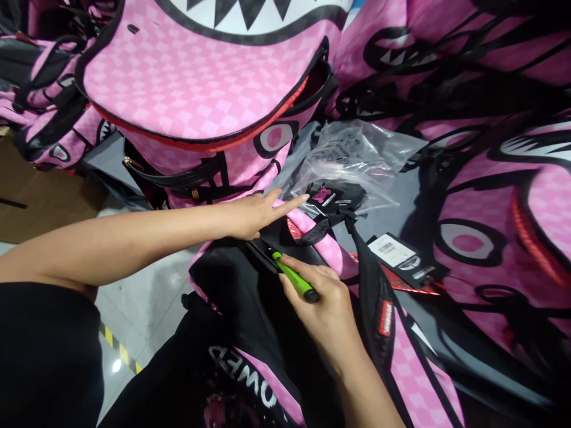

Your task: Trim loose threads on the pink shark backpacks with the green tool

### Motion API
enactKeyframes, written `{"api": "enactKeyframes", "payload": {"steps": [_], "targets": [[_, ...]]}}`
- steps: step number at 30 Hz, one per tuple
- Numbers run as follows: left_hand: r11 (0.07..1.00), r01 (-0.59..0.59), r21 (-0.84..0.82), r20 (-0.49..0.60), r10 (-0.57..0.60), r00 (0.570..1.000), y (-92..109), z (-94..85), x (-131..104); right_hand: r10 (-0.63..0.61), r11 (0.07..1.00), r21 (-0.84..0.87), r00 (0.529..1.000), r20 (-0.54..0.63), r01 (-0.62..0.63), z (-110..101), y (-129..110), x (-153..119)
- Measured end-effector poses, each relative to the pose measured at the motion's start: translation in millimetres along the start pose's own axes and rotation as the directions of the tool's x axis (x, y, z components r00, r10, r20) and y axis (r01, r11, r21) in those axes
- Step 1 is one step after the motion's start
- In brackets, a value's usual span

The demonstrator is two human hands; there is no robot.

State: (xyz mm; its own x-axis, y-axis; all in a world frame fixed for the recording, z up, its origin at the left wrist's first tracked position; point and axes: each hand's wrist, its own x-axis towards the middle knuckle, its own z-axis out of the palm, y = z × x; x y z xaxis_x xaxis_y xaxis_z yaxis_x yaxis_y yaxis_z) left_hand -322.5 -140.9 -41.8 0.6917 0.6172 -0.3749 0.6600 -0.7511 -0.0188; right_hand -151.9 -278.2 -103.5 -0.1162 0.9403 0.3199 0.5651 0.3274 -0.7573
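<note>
A pink-checked and black backpack (241,279) lies in front of me, its black side turned up. My right hand (321,297) is closed around a slim green tool with a black end (297,278). The tool's far tip points into a black seam or strap of the backpack, and I cannot make out its kind. My left hand (256,214) rests on the backpack's upper edge, just beyond the tool's tip. Its fingers are stretched out and spread, one reaching toward a clear plastic bag (370,148). Inside that plastic bag shows a dark item with a pink bear logo.
A large pink backpack with a shark-mouth print (191,89) stands at the back. More pink backpacks (477,244) crowd the right. A black hang tag with a white label (397,255) lies beside the strap. Cardboard (27,196) is at far left, above a tiled floor (147,297).
</note>
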Motion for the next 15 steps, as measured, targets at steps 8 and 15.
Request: {"api": "enactKeyframes", "payload": {"steps": [8,15], "targets": [[0.999,-0.024,-0.042,-0.026,0.023,0.999,-1.1,-2.5,-2.5,0.096,0.993,0.078,0.995,-0.030,-0.093,29.3,-1.2,14.0],[0.999,-0.025,-0.023,-0.072,0.024,0.997,-2.7,4.2,2.4,0.114,0.991,-0.065,0.991,-0.075,-0.119,31.6,-9.4,15.5]]}}
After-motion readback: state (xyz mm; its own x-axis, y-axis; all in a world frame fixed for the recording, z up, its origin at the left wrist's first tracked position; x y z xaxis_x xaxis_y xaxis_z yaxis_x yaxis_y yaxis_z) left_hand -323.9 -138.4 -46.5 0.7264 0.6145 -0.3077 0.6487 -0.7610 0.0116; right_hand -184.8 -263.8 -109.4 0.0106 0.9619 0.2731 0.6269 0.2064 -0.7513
